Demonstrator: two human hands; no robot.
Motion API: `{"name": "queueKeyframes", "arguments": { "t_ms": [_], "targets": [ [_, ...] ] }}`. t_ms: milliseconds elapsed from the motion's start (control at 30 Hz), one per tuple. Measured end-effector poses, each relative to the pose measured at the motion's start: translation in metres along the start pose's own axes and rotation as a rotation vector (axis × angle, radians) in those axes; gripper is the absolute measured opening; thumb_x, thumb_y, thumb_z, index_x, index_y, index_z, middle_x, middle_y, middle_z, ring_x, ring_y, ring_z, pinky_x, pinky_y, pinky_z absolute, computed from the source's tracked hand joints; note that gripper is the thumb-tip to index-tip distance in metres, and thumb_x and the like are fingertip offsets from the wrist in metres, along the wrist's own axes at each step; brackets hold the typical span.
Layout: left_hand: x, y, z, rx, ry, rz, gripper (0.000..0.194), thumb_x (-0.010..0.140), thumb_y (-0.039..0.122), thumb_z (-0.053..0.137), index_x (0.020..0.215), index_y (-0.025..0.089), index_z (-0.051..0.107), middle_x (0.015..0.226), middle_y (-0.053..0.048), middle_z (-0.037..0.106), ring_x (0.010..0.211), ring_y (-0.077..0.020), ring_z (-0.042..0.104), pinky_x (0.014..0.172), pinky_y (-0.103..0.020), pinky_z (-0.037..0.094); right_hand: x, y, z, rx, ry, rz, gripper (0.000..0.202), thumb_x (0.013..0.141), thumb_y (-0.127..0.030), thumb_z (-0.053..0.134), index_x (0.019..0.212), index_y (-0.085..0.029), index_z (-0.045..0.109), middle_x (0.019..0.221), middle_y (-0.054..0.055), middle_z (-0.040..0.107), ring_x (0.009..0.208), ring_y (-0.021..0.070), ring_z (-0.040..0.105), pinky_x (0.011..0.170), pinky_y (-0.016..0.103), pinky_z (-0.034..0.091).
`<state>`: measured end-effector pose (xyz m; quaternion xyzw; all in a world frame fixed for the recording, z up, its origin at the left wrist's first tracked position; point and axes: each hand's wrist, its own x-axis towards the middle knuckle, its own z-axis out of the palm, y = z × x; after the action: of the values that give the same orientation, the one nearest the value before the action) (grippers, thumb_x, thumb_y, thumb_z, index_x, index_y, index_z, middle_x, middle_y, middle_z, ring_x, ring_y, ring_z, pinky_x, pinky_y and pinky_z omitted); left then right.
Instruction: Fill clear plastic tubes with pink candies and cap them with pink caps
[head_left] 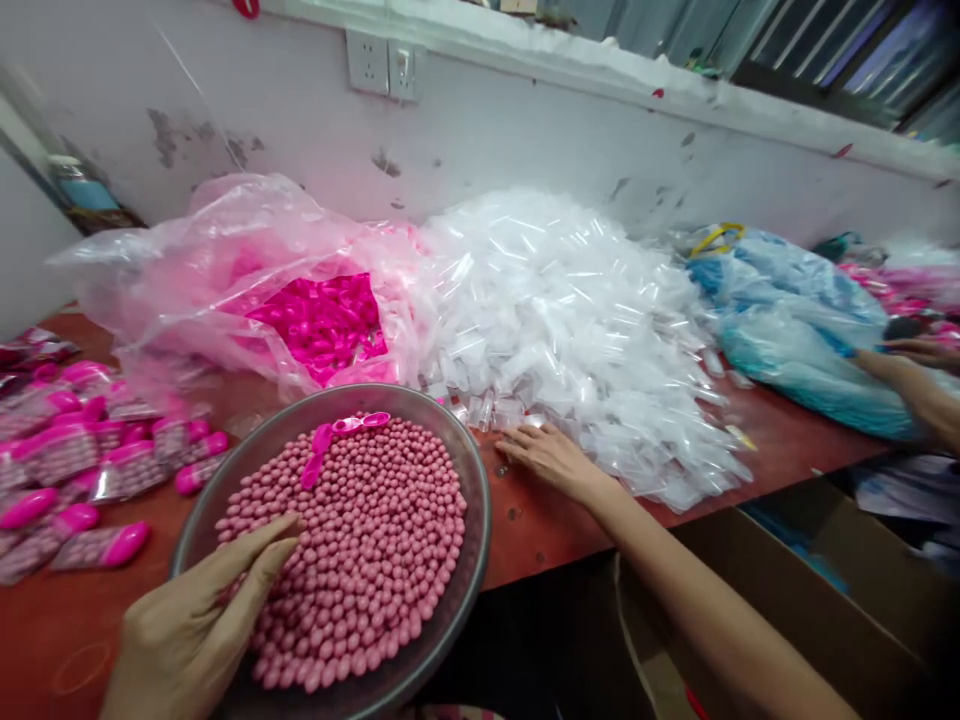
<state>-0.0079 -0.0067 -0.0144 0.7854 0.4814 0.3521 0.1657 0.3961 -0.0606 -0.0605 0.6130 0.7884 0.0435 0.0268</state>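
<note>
A metal bowl [482,520] full of small pink balls [367,530] stands at the table's front edge. On the balls lie bright pink plastic pieces [322,452], shaped like small scoops or caps. My left hand [202,610] is over the bowl's left side, thumb and fingers pressed together beside the balls; whatever they may hold is hidden. My right hand [551,455] reaches to the front edge of a big heap of clear plastic tubes [555,310]. Its fingers are stretched out low over the table, close to the nearest tubes, with nothing visible in them.
Filled clear tubes with pink caps [127,470] lie at left. Behind the bowl is an open plastic bag [187,270] of pink caps [322,320]. At right, another person's hand [900,375] touches a blue bag [795,320]. Cardboard boxes [765,590] stand below the table.
</note>
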Motion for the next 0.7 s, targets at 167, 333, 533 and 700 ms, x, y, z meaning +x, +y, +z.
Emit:
{"name": "queueKeyframes", "arguments": {
  "t_ms": [167,333,533,700],
  "targets": [
    [0.005,0.014,-0.002,-0.099,-0.041,-0.036,0.024,0.077,0.041,0.059,0.091,0.026,0.071,0.090,0.002,0.073,0.079,-0.0181,0.069,0.075,-0.025,0.056,0.013,0.010,0.002,-0.018,-0.025,-0.063,0.030,0.084,-0.017,0.048,0.113,-0.023,0.056,0.099,0.009,0.061,0.088,0.0211,0.058,0.075,0.032,0.042],
    [0.005,0.023,-0.003,-0.143,-0.051,-0.060,0.019,0.081,0.031,0.057,0.092,0.024,0.070,0.091,0.000,0.073,0.082,-0.0178,0.068,0.077,-0.027,0.055,0.021,0.008,0.018,0.151,-0.009,0.021,0.014,0.081,-0.034,0.053,0.084,-0.020,0.056,0.087,0.009,0.063,0.080,0.0231,0.060,0.069,0.034,0.045],
    [0.003,0.022,-0.004,-0.349,0.079,-0.206,0.024,0.081,0.030,0.058,0.100,0.020,0.068,0.096,-0.003,0.072,0.088,-0.0188,0.067,0.082,-0.029,0.053,0.045,-0.031,-0.047,0.437,0.279,0.291,0.023,0.085,-0.038,0.048,0.099,-0.020,0.051,0.085,0.007,0.065,0.064,0.0191,0.061,0.059,0.030,0.046],
    [0.004,0.018,-0.004,-0.523,0.168,-0.281,0.027,0.082,0.031,0.057,0.103,0.018,0.066,0.097,-0.004,0.071,0.088,-0.0194,0.067,0.082,-0.030,0.054,0.093,-0.113,-0.101,0.318,0.071,-0.324,0.023,0.087,-0.012,0.039,0.103,-0.019,0.053,0.103,0.009,0.060,0.087,0.0182,0.060,0.073,0.029,0.046]
  ]
}}
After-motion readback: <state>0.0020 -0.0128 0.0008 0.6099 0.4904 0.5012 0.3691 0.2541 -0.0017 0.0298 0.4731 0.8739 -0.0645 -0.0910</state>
